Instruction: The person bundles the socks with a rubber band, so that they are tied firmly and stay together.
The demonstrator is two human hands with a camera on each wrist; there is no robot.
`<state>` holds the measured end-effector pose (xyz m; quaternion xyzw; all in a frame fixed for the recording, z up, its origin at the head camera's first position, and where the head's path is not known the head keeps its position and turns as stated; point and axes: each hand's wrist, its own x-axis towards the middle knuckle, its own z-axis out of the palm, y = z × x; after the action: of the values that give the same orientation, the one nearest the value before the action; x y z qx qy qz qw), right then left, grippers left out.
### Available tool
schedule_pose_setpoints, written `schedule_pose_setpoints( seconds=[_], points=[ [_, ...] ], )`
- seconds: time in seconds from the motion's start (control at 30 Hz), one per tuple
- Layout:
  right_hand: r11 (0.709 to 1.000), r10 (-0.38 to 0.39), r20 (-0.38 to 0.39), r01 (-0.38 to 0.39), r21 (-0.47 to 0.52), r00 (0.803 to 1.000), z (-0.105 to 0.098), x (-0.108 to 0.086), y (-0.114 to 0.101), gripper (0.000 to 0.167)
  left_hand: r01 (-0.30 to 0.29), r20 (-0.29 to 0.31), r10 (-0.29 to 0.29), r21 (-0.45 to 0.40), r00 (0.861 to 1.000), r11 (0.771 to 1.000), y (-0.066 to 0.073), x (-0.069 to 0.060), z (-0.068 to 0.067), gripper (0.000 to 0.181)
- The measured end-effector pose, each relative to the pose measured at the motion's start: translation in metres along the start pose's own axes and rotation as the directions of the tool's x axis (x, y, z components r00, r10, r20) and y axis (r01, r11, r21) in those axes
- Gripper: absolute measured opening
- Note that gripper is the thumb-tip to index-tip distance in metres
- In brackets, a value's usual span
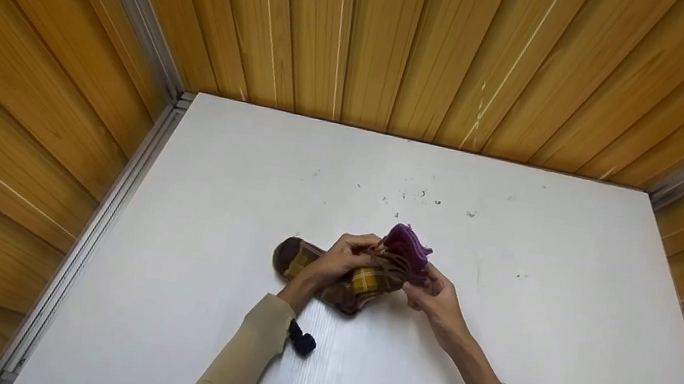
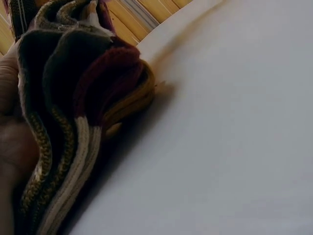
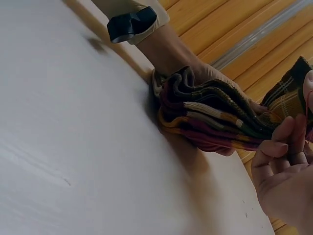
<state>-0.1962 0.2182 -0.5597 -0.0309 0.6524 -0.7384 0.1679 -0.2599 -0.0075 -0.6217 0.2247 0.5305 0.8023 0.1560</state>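
Note:
A bundle of plaid knit socks, brown and mustard with purple at the upper end, is held over the white table. My left hand grips the bundle around its middle; a dark rounded toe sticks out to the left. At the purple end, my right hand pinches the edge between thumb and fingers. Several folded layers hang stacked beside the left palm in the left wrist view. A thin red thread shows by the right fingertips in the right wrist view.
The white table bears small dark marks beyond the hands. Wood-plank walls rise at the back and both sides, with metal rails at the corners. Each sleeve carries a black wrist device.

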Motion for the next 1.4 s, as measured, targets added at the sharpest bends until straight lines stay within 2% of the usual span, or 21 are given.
schedule_pose_setpoints(
  seconds=[0.07,0.13,0.23,0.3,0.33,0.4,0.53,0.63,0.77,0.87,0.97,1.07,1.17,1.27,1.33,1.4],
  points=[
    [0.998,-0.043,-0.053,0.041,-0.048,0.998,0.002,0.000,0.000,0.055,-0.003,0.003,0.003,0.004,1.000,1.000,0.000,0.000,0.000,0.035],
    [0.982,-0.124,-0.108,0.107,-0.153,0.986,0.004,0.000,0.001,0.050,-0.005,0.009,0.005,0.014,1.000,1.000,-0.001,0.001,0.001,0.034],
    [0.922,-0.269,-0.155,0.208,-0.326,0.951,0.007,0.001,0.002,0.047,-0.020,0.018,0.019,0.045,1.000,0.999,-0.001,0.002,0.002,0.032],
    [0.882,-0.337,-0.165,0.250,-0.399,0.927,0.007,0.001,0.003,0.045,-0.027,0.016,0.026,0.064,1.000,0.998,-0.001,0.002,0.003,0.032],
    [0.872,-0.360,-0.167,0.267,-0.411,0.918,0.007,0.002,0.003,0.044,-0.030,0.012,0.030,0.072,0.999,0.997,-0.001,0.003,0.004,0.033],
    [0.869,-0.388,-0.173,0.297,-0.396,0.905,0.008,0.002,0.004,0.041,-0.034,0.001,0.034,0.082,0.999,0.996,0.000,0.003,0.004,0.033],
    [0.898,-0.407,-0.219,0.344,-0.276,0.887,0.013,-0.001,0.003,0.036,-0.030,-0.024,0.033,0.102,0.999,0.994,0.000,0.002,0.005,0.032],
    [0.913,-0.394,-0.254,0.345,-0.218,0.883,0.017,-0.004,0.002,0.041,-0.027,-0.044,0.033,0.120,0.999,0.992,0.000,0.003,0.006,0.032],
    [0.939,-0.336,-0.295,0.293,-0.182,0.894,0.020,-0.006,0.000,0.051,-0.019,-0.066,0.028,0.130,0.997,0.991,0.000,0.003,0.007,0.032],
    [0.963,-0.266,-0.336,0.235,-0.129,0.904,0.021,-0.009,-0.002,0.054,-0.015,-0.076,0.025,0.127,0.997,0.992,0.000,0.004,0.007,0.032],
    [0.983,-0.173,-0.359,0.182,-0.010,0.917,0.022,-0.014,-0.005,0.054,-0.021,-0.087,0.034,0.142,0.996,0.990,0.000,0.003,0.007,0.028],
    [0.975,-0.088,-0.380,0.157,0.154,0.921,0.024,-0.019,-0.007,0.054,-0.030,-0.094,0.045,0.154,0.995,0.988,-0.001,0.004,0.007,0.023],
    [0.944,-0.037,-0.391,0.161,0.289,0.920,0.023,-0.021,-0.008,0.056,-0.029,-0.096,0.042,0.137,0.994,0.990,-0.001,0.004,0.007,0.024],
    [0.932,-0.016,-0.367,0.146,0.331,0.930,0.021,-0.022,-0.008,0.058,-0.018,-0.098,0.027,0.096,0.995,0.995,-0.001,0.003,0.008,0.029],
    [0.938,-0.001,-0.325,0.114,0.328,0.946,0.018,-0.021,-0.007,0.061,-0.006,-0.098,0.012,0.062,0.995,0.998,0.000,0.003,0.008,0.030],
    [0.948,0.005,-0.253,0.076,0.310,0.968,0.016,-0.021,-0.006,0.064,0.001,-0.098,0.003,0.037,0.995,0.999,0.001,0.002,0.008,0.031]
  ],
)
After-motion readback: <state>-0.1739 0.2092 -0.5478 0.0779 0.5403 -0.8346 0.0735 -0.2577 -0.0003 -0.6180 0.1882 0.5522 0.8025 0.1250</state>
